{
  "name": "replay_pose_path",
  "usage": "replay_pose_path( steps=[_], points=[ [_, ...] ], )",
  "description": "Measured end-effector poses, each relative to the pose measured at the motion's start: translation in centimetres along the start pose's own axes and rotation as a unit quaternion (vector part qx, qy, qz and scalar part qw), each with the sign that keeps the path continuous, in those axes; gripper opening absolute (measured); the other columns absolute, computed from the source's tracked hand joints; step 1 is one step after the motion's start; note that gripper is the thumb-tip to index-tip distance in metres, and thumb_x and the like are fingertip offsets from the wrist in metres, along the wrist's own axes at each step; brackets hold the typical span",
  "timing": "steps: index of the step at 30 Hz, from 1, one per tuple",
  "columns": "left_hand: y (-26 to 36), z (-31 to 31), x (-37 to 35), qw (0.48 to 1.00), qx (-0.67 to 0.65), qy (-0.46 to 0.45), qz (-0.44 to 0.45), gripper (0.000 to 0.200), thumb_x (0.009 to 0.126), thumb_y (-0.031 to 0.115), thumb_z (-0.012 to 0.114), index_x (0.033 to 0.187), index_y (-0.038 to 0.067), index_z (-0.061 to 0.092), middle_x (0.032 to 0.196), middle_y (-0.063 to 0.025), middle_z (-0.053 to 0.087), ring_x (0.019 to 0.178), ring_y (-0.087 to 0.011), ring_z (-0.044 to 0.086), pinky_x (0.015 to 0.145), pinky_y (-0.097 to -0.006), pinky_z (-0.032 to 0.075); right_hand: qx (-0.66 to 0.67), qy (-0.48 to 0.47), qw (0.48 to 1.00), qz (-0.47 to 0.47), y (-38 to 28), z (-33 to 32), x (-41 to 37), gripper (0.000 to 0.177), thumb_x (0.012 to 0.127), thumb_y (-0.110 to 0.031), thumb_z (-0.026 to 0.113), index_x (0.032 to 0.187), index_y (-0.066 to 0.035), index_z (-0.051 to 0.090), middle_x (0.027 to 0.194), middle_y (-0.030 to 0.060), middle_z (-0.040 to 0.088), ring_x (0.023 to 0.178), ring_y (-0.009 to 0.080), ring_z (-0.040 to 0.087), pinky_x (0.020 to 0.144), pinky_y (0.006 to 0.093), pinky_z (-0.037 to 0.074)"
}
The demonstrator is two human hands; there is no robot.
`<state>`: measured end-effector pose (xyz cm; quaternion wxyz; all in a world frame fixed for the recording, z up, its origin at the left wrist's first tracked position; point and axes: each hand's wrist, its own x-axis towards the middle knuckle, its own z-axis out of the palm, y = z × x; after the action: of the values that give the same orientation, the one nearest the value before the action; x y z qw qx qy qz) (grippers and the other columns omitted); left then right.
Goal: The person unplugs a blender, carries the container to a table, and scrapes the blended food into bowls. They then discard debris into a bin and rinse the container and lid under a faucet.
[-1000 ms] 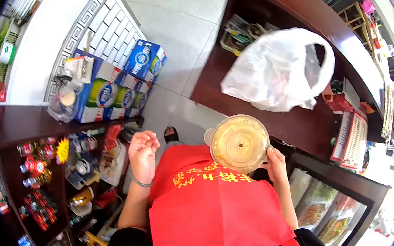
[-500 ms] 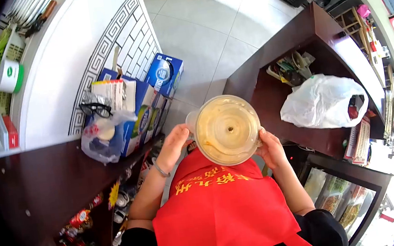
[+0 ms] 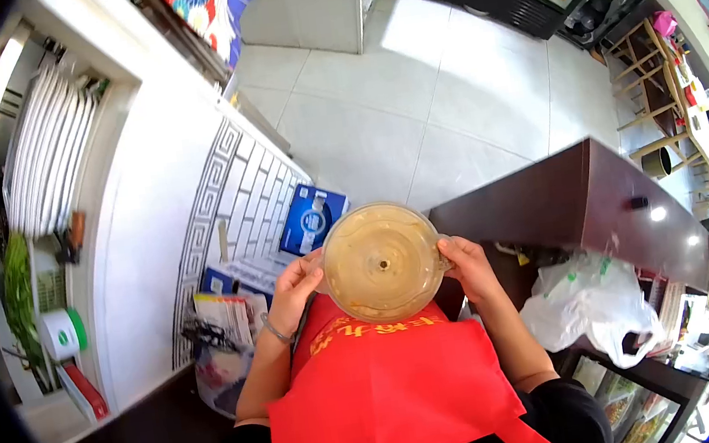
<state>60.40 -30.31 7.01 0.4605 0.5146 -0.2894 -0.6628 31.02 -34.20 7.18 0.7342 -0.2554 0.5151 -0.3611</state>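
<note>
I hold a round clear plastic container (image 3: 382, 261) with a lid and yellowish-brown food inside, level in front of my chest above my red apron (image 3: 385, 395). My left hand (image 3: 294, 287) grips its left rim; a bracelet is on that wrist. My right hand (image 3: 466, 266) grips its right rim. Both hands are closed on the container.
A dark wooden counter (image 3: 582, 202) stands to the right with a white plastic bag (image 3: 595, 303) on its lower shelf. Blue cartons (image 3: 312, 220) and a bag with glasses (image 3: 215, 345) lie at left by a white patterned wall. Tiled floor ahead, drink fridges at the far end.
My left hand came from the air onto the container's left rim. The view swung from the counter toward the open floor, with the container staying in front of my chest.
</note>
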Motion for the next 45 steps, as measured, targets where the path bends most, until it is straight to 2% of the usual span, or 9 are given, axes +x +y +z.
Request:
replay_pose_path(
  steps=[3, 9, 21, 28, 30, 31, 39, 41, 45],
  points=[
    [2.7, 0.7, 4.7, 0.998, -0.036, -0.039, 0.018, 0.009, 0.083, 0.009, 0.052, 0.077, 0.006, 0.046, 0.101, -0.0052, 0.055, 0.085, -0.0081, 0.048, 0.075, -0.0212, 0.038, -0.031, 0.017, 0.999, -0.021, -3.7, 0.3, 3.6, 0.023, 0.084, -0.027, 0.056, 0.081, -0.004, 0.059, 0.077, 0.0012, 0.059, 0.069, 0.0081, 0.055, 0.063, 0.0233, 0.045],
    [7.0, 0.9, 17.1, 0.992, -0.09, -0.065, 0.06, 0.011, 0.084, 0.011, 0.052, 0.077, 0.004, 0.047, 0.093, -0.003, 0.056, 0.077, -0.0055, 0.049, 0.069, -0.0202, 0.041, 0.022, 0.118, 0.988, -0.092, -8.4, 2.8, 11.6, 0.021, 0.085, -0.025, 0.056, 0.084, -0.004, 0.058, 0.076, -0.0004, 0.057, 0.065, 0.0066, 0.052, 0.061, 0.0221, 0.045],
    [14.3, 2.2, 43.5, 0.987, 0.098, -0.128, 0.026, 0.019, 0.085, 0.017, 0.054, 0.091, -0.001, 0.055, 0.08, -0.0036, 0.06, 0.074, -0.0075, 0.056, 0.067, -0.0228, 0.045, -0.018, 0.259, 0.966, 0.004, -21.7, 0.9, 31.8, 0.023, 0.085, -0.026, 0.053, 0.093, -0.004, 0.057, 0.081, 0.0, 0.057, 0.072, 0.0075, 0.053, 0.062, 0.0219, 0.044],
    [23.5, -1.0, 53.5, 0.974, 0.213, 0.022, 0.07, 0.022, 0.085, 0.017, 0.054, 0.094, -0.003, 0.056, 0.078, -0.0068, 0.062, 0.072, -0.0111, 0.059, 0.065, -0.0242, 0.047, -0.089, 0.181, 0.979, -0.021, -31.5, 5.9, 49.5, 0.027, 0.086, -0.03, 0.052, 0.091, -0.003, 0.054, 0.075, 0.0, 0.054, 0.063, 0.0082, 0.049, 0.054, 0.0222, 0.039],
    [24.3, -2.8, 54.3, 0.998, 0.044, 0.052, 0.001, 0.02, 0.086, 0.017, 0.052, 0.094, -0.001, 0.055, 0.089, -0.0052, 0.06, 0.076, -0.0113, 0.058, 0.069, -0.0248, 0.048, -0.109, 0.131, 0.985, -0.003, -32.9, 8.6, 53.6, 0.03, 0.084, -0.032, 0.054, 0.089, -0.003, 0.053, 0.071, -0.0008, 0.049, 0.06, 0.0082, 0.043, 0.052, 0.0234, 0.035],
    [18.9, -5.7, 56.2, 0.96, 0.238, 0.095, 0.114, 0.02, 0.087, 0.016, 0.051, 0.096, -0.002, 0.055, 0.091, -0.0073, 0.059, 0.079, -0.0144, 0.058, 0.073, -0.0262, 0.048, -0.127, 0.108, 0.986, 0.008, -33.1, 9.1, 56.2, 0.03, 0.084, -0.032, 0.054, 0.089, -0.003, 0.052, 0.072, -0.0004, 0.049, 0.062, 0.0084, 0.043, 0.053, 0.0236, 0.035],
    [27.2, -12.6, 60.5, 0.931, -0.198, 0.289, 0.105, 0.02, 0.087, 0.016, 0.05, 0.096, -0.001, 0.054, 0.091, -0.0085, 0.058, 0.081, -0.017, 0.057, 0.077, -0.0279, 0.047, -0.26, -0.148, 0.952, 0.071, -36.3, 22.1, 75.9, 0.032, 0.084, -0.034, 0.054, 0.085, -0.002, 0.051, 0.082, 0.0026, 0.052, 0.071, 0.01, 0.046, 0.065, 0.025, 0.041],
    [36.6, -10.6, 61.7, 0.868, -0.128, 0.477, -0.052, 0.017, 0.087, 0.016, 0.051, 0.093, 0.001, 0.053, 0.085, -0.0056, 0.057, 0.078, -0.0136, 0.056, 0.074, -0.0276, 0.046, -0.258, -0.202, 0.944, 0.039, -39.6, 28.5, 77.9, 0.027, 0.085, -0.03, 0.053, 0.085, -0.003, 0.05, 0.079, 0.0021, 0.051, 0.072, 0.0093, 0.046, 0.065, 0.023, 0.04],
    [34.7, -16.8, 63.8, 0.866, -0.123, 0.471, 0.112, 0.016, 0.087, 0.016, 0.05, 0.09, 0.0, 0.054, 0.08, -0.0026, 0.057, 0.071, -0.01, 0.055, 0.065, -0.0243, 0.046, -0.288, -0.289, 0.913, 0.028, -41.6, 38.9, 82.9, 0.02, 0.085, -0.025, 0.05, 0.091, -0.006, 0.047, 0.081, 0.0011, 0.052, 0.071, 0.0073, 0.046, 0.066, 0.0212, 0.039]
  ],
)
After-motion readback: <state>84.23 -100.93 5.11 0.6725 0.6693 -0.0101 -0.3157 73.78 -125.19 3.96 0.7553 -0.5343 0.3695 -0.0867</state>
